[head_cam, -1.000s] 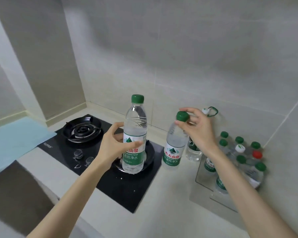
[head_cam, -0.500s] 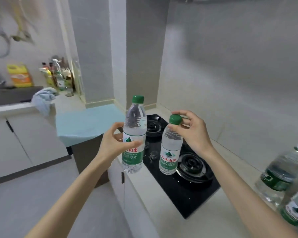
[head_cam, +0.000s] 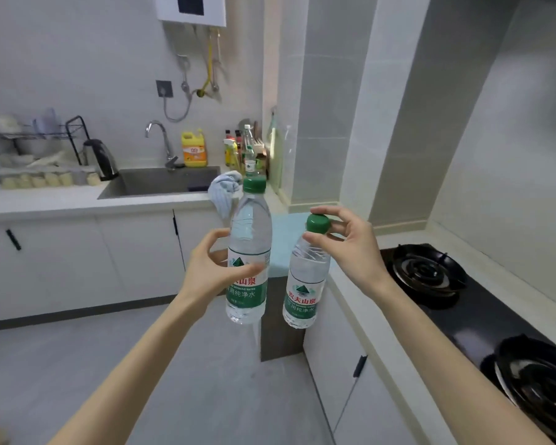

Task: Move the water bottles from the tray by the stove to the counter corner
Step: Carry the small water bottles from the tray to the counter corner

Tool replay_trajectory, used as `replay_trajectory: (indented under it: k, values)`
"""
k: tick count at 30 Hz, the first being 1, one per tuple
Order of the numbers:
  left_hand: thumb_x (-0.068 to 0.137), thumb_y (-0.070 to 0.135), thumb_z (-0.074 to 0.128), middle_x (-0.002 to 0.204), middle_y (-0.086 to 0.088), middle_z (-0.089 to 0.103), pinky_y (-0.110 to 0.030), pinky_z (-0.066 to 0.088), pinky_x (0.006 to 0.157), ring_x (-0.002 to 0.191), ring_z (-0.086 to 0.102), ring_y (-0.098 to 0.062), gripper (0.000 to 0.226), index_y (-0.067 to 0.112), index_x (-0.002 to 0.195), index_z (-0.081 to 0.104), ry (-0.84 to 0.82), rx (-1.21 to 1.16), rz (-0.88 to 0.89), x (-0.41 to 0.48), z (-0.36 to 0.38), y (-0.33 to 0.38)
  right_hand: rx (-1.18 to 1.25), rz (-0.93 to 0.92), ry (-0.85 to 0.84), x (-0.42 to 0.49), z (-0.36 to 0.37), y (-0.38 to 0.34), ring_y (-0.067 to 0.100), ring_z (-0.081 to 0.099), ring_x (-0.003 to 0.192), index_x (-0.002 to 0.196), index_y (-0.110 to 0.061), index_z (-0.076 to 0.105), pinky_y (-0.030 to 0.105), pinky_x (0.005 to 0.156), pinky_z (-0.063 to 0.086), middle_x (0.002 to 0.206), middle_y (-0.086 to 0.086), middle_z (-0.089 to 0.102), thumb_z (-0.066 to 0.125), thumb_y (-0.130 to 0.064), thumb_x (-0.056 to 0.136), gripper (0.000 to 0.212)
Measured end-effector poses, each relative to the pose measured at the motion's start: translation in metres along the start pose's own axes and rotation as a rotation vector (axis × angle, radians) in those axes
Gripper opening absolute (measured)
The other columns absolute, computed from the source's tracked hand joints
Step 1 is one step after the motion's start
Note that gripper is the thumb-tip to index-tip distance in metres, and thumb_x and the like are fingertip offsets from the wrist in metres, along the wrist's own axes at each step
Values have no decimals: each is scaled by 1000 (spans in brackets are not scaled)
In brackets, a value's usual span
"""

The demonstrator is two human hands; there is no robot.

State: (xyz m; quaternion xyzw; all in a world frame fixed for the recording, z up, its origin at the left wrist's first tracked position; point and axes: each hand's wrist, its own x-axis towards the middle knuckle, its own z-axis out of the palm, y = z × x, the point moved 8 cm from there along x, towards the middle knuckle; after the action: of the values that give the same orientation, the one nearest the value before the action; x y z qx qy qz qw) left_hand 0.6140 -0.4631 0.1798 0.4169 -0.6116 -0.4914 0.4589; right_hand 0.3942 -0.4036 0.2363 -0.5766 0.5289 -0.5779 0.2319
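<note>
I hold two clear water bottles with green caps and green-and-white labels in the air above the floor. My left hand grips the taller bottle around its middle, upright. My right hand pinches the shorter bottle by its cap and neck, so it hangs slightly tilted. The bottles are a hand's width apart. The tray with the other bottles is out of view.
A black gas stove lies in the counter on my right. A blue mat covers the counter corner ahead. Farther back stand a sink, a yellow detergent jug, several condiment bottles, a kettle and a dish rack.
The view has swung left, away from the tray and stove wall toward the sink counter. Both hands kept their grips and carried the bottles leftward off the counter.
</note>
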Motion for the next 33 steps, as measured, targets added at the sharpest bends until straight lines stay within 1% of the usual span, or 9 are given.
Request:
replay_trajectory:
  k: [2,6,10,13,19,23,27,31,33]
  values:
    - [52,18,93,81,8,76,-17,53,55,74,73,-8,66,36,103,54,39,12,-16,7,-38,-9,17,-25,-44,18,42,-2,10,70,91,108,-17,67,21,85,55,99,-1,72,79,-5,75,37]
    - [61,10,88,80,10,76,-16,54,57,75,73,-8,59,33,104,55,140,43,-31,21,-113,-27,24,-66,-166,54,127,-5,8,68,90,111,-18,67,18,82,54,101,1,71,79,-9,76,38]
    - [61,9,87,80,9,76,-14,52,57,75,72,-6,58,34,101,55,278,60,-59,36,-189,-47,72,-102,-287,94,216,-3,9,68,88,112,-17,67,29,85,57,99,-2,71,78,-10,77,38]
    - [58,13,89,87,3,76,-21,53,65,80,72,-9,60,36,101,55,387,81,-75,53,-244,-62,110,-130,-358,126,281,2,15,70,92,114,-16,67,35,86,58,101,1,72,79,-11,76,39]
    - [55,22,90,85,3,76,-26,54,70,81,72,-9,61,38,102,54,576,97,-94,92,-337,-81,197,-184,-509,186,396,2,10,69,90,115,-14,66,19,81,55,102,-1,71,78,-9,77,40]
    - [43,34,90,84,1,77,-33,54,75,84,72,-15,70,40,102,54,684,77,-104,130,-401,-87,210,-244,-640,233,481,-2,7,67,91,114,-19,66,22,83,55,103,-7,70,78,-14,77,39]
    - [38,38,93,87,0,77,-36,55,76,86,73,-17,76,41,103,54,761,62,-104,163,-459,-87,275,-252,-712,274,555,-9,5,66,86,111,-19,68,15,81,50,101,-4,71,79,-11,76,37]
    - [38,38,91,89,-2,77,-35,55,76,87,73,-19,77,37,106,54,829,47,-106,186,-511,-92,322,-249,-759,308,620,-14,13,68,92,111,-18,69,26,87,53,102,-4,72,79,-10,76,37]
    - [42,30,95,89,-2,77,-31,55,72,85,73,-18,77,36,106,54,862,55,-109,199,-542,-98,339,-243,-778,326,658,-14,17,69,94,110,-18,69,33,89,54,101,-1,73,79,-9,76,37]
